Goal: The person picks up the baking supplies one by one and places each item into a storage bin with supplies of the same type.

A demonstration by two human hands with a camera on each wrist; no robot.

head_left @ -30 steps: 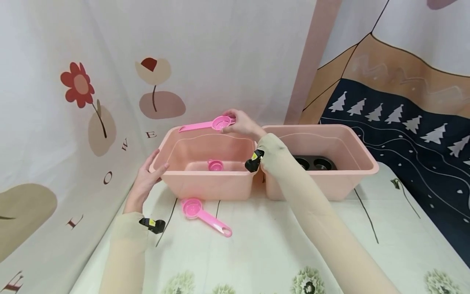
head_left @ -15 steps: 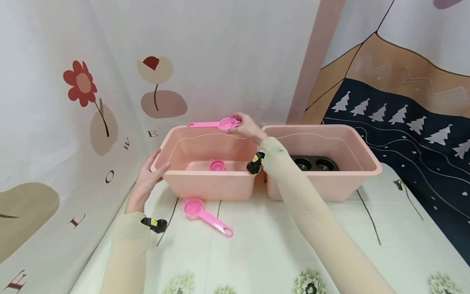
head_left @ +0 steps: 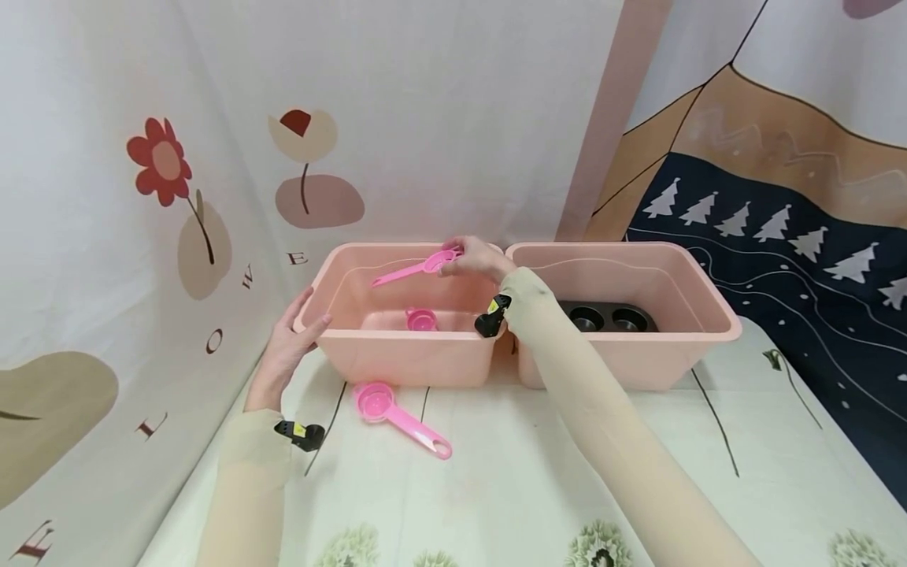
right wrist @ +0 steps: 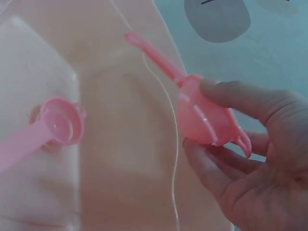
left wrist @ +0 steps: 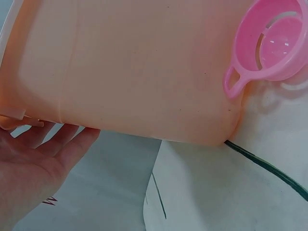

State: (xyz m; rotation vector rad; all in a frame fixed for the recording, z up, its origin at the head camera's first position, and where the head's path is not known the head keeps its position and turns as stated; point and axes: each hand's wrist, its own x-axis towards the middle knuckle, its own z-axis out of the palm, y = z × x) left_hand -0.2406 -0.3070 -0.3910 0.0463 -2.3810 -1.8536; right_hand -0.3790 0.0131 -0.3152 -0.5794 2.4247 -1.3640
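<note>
Inside the left pink bin (head_left: 404, 360), near its back wall, my right hand (head_left: 478, 260) pinches the cup end of a pink long-handled separator (head_left: 400, 275); its handle points left. The right wrist view shows the thumb and fingers of that hand (right wrist: 260, 139) around the cup (right wrist: 204, 115). Another pink separator (head_left: 422, 319) lies on the bin floor. My left hand (head_left: 282, 354) grips the bin's left rim, its fingers along the outer wall in the left wrist view (left wrist: 43, 159). A third separator (head_left: 404, 421) rests on the cloth in front of the bin.
A second pink bin (head_left: 631, 358) stands close to the right of the first and holds a dark tray with round cups (head_left: 629, 319). Behind the bins hangs a printed cloth (head_left: 453, 118). Another printed cloth covers the table (head_left: 524, 472).
My right hand has lowered the separator from above the back rim into the left bin and moved slightly right, and the handle now tilts down to the left. The left hand keeps its grip on the rim.
</note>
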